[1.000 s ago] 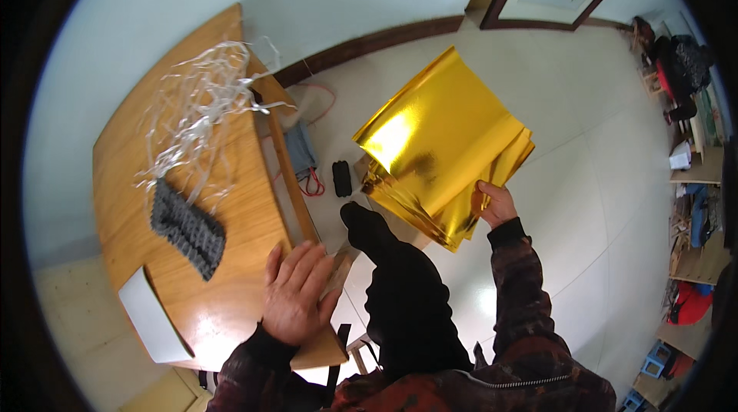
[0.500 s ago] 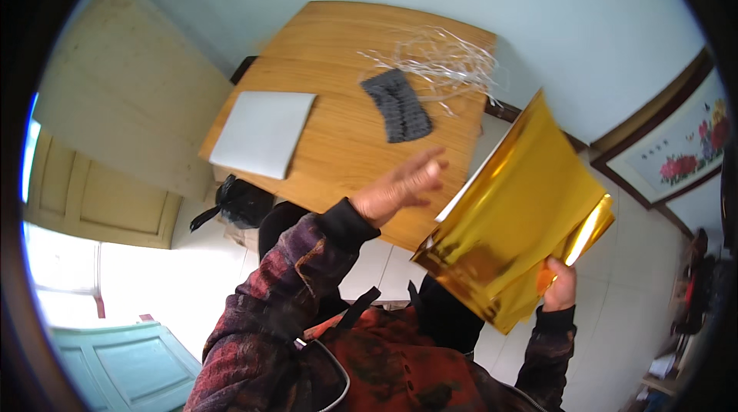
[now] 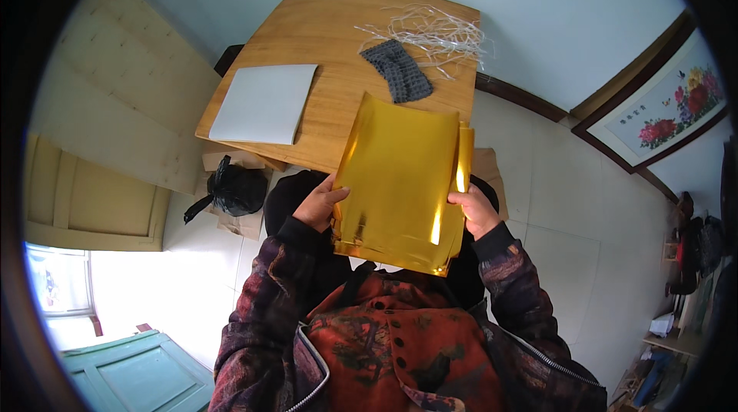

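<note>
A stack of shiny gold foil sheets (image 3: 400,181) is held up in front of me, over my lap and across the near edge of the wooden table (image 3: 307,28). My left hand (image 3: 321,203) pinches its left edge, thumb on top. On the opposite side my right hand (image 3: 475,209) grips the right edge, where some foil curls over. Beyond the foil lies a crumpled dark grey cloth (image 3: 398,72). A pile of white, shiny thin strips (image 3: 442,37) is heaped behind the cloth. To the left on the table rests a flat whitish stack of sheets (image 3: 264,103).
A tied black plastic bag (image 3: 237,187) sits on the floor beside the table's left front corner. Pale boards (image 3: 123,81) lean at the left. A framed flower picture (image 3: 661,104) stands against the right wall. A turquoise door or cabinet panel (image 3: 138,370) is at lower left.
My left hand has come from the air over the table onto the foil's left edge. The foil has swung left and straightened in front of me, my right hand moving with it.
</note>
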A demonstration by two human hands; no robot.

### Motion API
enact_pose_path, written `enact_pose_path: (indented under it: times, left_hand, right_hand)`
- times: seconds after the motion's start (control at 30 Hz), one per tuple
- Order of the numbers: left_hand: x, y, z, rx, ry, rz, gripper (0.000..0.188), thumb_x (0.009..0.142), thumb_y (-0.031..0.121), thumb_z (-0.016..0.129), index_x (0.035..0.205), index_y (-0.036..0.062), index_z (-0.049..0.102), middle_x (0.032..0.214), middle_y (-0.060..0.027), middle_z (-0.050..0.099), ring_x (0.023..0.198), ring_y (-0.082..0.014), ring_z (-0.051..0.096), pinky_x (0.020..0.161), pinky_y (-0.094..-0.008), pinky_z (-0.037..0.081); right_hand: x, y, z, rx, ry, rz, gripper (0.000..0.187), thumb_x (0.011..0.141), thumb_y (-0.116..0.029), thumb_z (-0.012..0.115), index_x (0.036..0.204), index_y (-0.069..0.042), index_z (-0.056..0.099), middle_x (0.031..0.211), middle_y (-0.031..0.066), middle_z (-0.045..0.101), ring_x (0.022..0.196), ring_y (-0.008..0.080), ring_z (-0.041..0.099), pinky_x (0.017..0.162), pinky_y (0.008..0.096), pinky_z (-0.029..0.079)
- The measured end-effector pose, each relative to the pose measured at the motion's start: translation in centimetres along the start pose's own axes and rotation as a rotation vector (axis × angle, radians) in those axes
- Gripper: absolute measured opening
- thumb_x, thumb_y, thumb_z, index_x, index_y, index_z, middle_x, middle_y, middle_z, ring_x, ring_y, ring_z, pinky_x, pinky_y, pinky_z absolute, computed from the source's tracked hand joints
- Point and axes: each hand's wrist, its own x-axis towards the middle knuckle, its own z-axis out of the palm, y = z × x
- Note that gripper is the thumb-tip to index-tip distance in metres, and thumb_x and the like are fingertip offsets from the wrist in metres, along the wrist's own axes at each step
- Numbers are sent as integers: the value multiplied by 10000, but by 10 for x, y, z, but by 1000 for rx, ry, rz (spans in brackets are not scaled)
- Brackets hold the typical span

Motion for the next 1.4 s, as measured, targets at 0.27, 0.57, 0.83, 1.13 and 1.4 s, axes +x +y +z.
enact_pose_path:
  times: [0.27,0.57,0.83,1.13,1.4]
  left_hand:
    - [1,-7,-9,630,321,389,160,827,68,637,950,-27,597,759,-3,589,678,-67,514,609,-235,427]
    - [-29,-5,1,813,147,283,215,752,104,687,729,-12,508,601,-17,413,572,-99,387,520,-283,353]
    - [-27,-1,-2,806,424,464,431,854,324,691,1040,-30,532,858,-38,567,764,-111,537,673,-267,464]
    - [6,-12,-3,-11,-108,-120,375,898,226,647,1169,-25,581,1071,-62,638,982,-150,597,847,-305,484]
    - [-9,39,38,408,181,332,123,853,68,660,956,2,648,780,16,618,681,-71,534,624,-237,458]
  right_hand:
    - [1,4,16,-123,131,-86,294,920,-112,496,1167,31,572,1110,69,633,992,157,598,880,298,457]
    - [-7,-6,29,-144,114,-110,427,898,-319,632,1138,31,583,1084,90,629,949,155,599,842,292,468]
    - [0,-2,20,-210,142,-76,326,904,-173,583,1146,44,569,1098,91,625,951,167,599,848,303,467]
    - [-2,-5,18,-183,2,-92,324,883,-152,599,1149,27,559,1072,73,619,947,148,586,845,301,466]
    - [-11,-63,44,-483,132,-471,75,863,-115,618,874,-42,605,752,-54,528,665,59,466,602,252,413]
